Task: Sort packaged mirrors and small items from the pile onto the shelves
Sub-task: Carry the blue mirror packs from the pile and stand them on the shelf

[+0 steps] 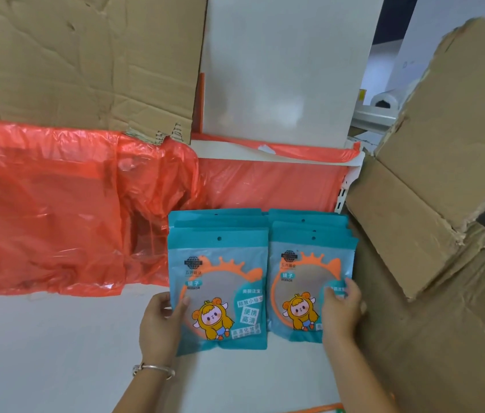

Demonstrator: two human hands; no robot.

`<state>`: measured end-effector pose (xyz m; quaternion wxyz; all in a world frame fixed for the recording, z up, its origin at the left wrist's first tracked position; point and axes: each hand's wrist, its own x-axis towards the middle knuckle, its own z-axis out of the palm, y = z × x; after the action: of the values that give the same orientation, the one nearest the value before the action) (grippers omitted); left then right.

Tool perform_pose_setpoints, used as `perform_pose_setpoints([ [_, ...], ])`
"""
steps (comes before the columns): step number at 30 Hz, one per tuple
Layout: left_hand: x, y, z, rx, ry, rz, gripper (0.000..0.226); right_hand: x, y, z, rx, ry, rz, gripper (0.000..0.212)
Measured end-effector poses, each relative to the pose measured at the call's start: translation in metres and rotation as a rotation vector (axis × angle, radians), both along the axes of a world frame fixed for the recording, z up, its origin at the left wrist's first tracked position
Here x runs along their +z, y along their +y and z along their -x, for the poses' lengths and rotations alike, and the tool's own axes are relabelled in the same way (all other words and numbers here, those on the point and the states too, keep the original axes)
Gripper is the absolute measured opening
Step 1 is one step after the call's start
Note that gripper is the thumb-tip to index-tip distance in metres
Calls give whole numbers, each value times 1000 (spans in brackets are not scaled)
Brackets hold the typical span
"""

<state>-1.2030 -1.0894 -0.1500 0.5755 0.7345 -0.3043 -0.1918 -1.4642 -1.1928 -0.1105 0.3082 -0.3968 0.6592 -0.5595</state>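
Now of two mirror stacks, left hand (160,321) grips left stack (220,263), right hand (343,314) right stack (305,263)

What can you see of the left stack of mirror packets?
The left stack is several glossy teal plastic pouches, overlapped so their upper edges step back. The front one shows a hang hole, the word MIRROR, an orange ring and a cartoon child in a yellow hood. It rests on the white shelf; the left hand grips its left edge, and it adjoins the right stack.

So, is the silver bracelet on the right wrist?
No, the bracelet sits on the wrist of the left hand.
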Motion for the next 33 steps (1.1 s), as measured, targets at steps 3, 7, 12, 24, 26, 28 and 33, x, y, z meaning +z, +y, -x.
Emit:
perform_pose_setpoints([
  [3, 3, 2, 0, -11, 10, 23, 22, -13, 17, -25, 154, 20, -22, 36],
  [7, 3, 6, -7, -40, 2, 55, 18, -29, 31, -51, 461, 33, -26, 28],
  [12, -4, 8, -15, -75, 58, 103, 4, -32, 36, -75, 561, 130, -24, 22],
  [24, -3, -8, -15, -63, 166, 189, 11, -25, 43, -97, 513, 261, -13, 48],
  [26, -1, -7, -15, -47, 142, 185, 11, -24, 44, -100, 506, 251, -33, 54],
  [28, 1, -7, -15, -33, 127, 184, 12, -26, 42, -102, 502, 247, -52, 55],
  [33, 11, -8, -16, -40, 83, 220, 19, -25, 43, -108, 485, 196, -51, 53],
])
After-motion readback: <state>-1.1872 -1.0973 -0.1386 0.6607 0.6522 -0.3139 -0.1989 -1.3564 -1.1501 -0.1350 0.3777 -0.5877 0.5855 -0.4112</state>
